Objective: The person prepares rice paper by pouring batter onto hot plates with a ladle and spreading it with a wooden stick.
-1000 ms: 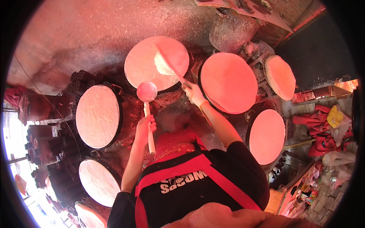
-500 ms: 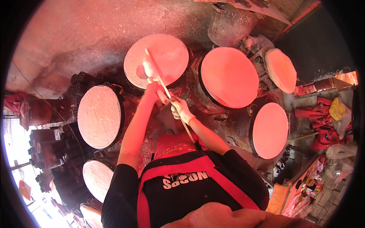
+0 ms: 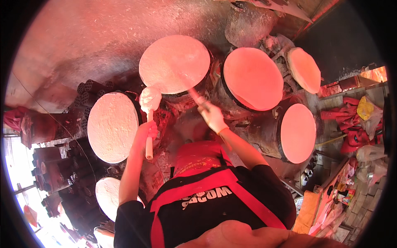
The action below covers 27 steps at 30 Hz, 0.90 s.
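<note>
**Two hands, one ladle and one thin stick before a round pale sheet**

The left hand (image 3: 149, 130) is closed around the smooth, pale handle of one ladle (image 3: 150, 99); the round bowl points away and carries a lumpy, whitish, soft mass. The right hand (image 3: 213, 118) has its fingers curled around one thin stick (image 3: 194, 96). The stick is blurred by motion, so I cannot tell if its far part touches the sheet.

Just beyond both hands lies the wide pale sheet (image 3: 171, 62), round and slightly grainy. Counting it, I see seven such rounds: one beside the left hand, with a rough, wrinkled surface (image 3: 112, 127); two smaller-looking ones nearer to the body on that side; two smoother ones to the right of the right hand; and one farther right, thick at its edge. Below the nearer right round (image 3: 298, 133) stands a drum-shaped, dull stove (image 3: 264, 135).

To the left, past the left hand, many dark cylinders (image 3: 87, 99) are piled, several pierced with holes. One orange band (image 3: 223, 131) circles the right wrist.
</note>
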### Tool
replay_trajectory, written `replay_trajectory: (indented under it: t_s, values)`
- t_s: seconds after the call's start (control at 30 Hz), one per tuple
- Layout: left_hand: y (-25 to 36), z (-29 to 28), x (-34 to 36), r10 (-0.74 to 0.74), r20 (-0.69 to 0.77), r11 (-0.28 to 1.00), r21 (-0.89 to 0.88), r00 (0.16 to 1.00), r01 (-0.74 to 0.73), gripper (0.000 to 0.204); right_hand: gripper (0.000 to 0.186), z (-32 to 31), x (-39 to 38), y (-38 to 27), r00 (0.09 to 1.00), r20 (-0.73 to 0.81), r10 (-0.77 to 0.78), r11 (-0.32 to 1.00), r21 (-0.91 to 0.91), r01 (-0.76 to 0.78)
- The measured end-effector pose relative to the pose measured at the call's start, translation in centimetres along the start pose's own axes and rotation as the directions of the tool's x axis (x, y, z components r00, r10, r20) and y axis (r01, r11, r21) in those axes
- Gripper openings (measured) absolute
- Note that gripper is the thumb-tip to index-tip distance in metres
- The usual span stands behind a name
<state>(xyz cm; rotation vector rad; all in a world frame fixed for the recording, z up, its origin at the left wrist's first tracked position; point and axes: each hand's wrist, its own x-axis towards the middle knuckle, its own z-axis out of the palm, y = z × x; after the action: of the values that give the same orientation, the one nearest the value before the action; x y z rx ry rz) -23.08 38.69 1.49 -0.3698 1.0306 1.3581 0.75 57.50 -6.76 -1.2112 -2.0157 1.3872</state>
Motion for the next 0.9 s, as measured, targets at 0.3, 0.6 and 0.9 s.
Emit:
replay_trajectory:
  t_s: [0.3, 0.6, 0.9]
  values:
    - [-5.8, 2.1, -5.2, 0.090, 0.026, 0.959, 0.268, 0.996, -0.094, 0.008, 0.043, -1.7, -8.6, 2.0, 0.963, 0.034, -0.267, 0.929, -0.257, 0.267]
    - [-11.8, 9.7, -5.9, 0.085, 0.042, 0.982, 0.163, 0.995, -0.091, 0.014, 0.032, -18.8, -1.7, 5.5, 0.935, -0.069, -0.347, 0.526, -0.840, 0.133]
    - [-19.6, 20.3, -5.9, -0.044, 0.207, 0.880, -0.456, 0.977, 0.136, 0.022, 0.017, -33.5, 7.3, 5.0, 0.975, -0.077, -0.208, 0.794, -0.595, 0.123]
